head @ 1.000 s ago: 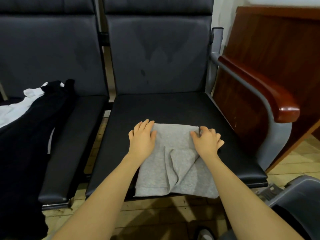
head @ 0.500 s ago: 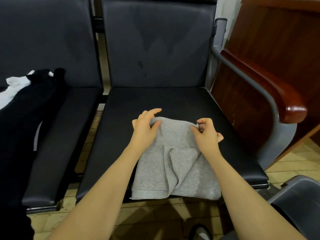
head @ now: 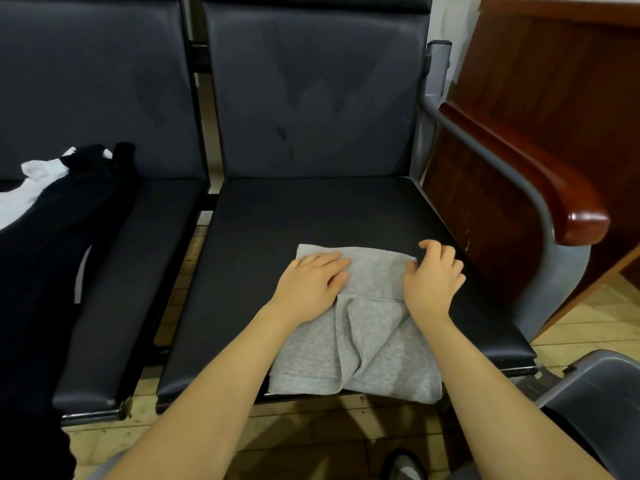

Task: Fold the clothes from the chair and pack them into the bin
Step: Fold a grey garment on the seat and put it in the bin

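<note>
Pressing flat with straight fingers, the left hand (head: 311, 282) rests on the grey garment (head: 363, 341) at lower centre of the frame, while the right hand (head: 433, 278) rests loosely curled on its right edge.

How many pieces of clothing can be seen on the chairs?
3: a grey garment under both hands on the right seat; a black garment over a white garment on the left seat. More may be hidden.

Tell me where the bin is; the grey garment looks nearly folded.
The bin sits at the head view's lower right corner, on the floor beside the chair's front right corner.
</note>
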The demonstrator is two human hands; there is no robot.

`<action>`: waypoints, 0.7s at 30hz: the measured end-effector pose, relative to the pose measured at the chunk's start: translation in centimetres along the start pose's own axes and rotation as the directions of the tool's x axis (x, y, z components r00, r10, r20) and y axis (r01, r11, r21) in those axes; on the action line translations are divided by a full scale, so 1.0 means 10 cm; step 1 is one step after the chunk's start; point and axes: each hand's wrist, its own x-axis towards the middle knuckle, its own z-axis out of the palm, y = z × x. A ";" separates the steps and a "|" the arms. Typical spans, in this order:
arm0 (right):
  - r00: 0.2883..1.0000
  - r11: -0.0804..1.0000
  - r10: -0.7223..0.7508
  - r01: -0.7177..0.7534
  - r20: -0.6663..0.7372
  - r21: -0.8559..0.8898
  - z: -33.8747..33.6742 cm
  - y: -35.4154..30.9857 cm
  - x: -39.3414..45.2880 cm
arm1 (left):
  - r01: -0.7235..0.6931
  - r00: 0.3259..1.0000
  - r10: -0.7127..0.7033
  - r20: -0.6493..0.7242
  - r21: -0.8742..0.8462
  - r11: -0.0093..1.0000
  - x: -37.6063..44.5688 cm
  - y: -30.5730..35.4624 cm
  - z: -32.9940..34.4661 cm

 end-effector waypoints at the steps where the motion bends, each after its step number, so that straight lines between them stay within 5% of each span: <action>1: 0.997 0.997 -0.075 0.075 -0.005 0.009 -0.04 -0.02 -0.01 | 0.014 0.998 -0.013 0.059 -0.015 1.000 -0.01 -0.01 -0.01; 5: 0.849 0.900 -0.432 0.425 0.306 0.090 -0.11 -0.11 -0.07 | 0.052 0.980 -0.044 0.196 -0.033 0.998 -0.02 -0.06 -0.02; 8: 0.769 0.922 -0.224 0.366 0.599 -0.124 -0.05 -0.07 -0.08 | 0.112 0.969 -0.104 0.222 -0.022 0.993 0.02 -0.13 -0.02; 11: 0.784 0.930 -0.099 0.292 0.613 -0.224 0.00 -0.05 -0.03 | 0.170 0.963 -0.167 0.210 0.002 0.985 0.07 -0.19 -0.02; 15: 0.819 0.917 -0.149 0.325 0.554 -0.233 -0.01 -0.09 -0.05 | 0.202 0.971 -0.197 0.133 -0.025 0.979 0.05 -0.19 -0.06; 21: 0.769 0.918 -0.395 0.321 0.503 0.231 -0.26 -0.21 -0.22 | 0.110 0.988 -0.114 0.100 0.042 0.993 -0.17 -0.10 -0.32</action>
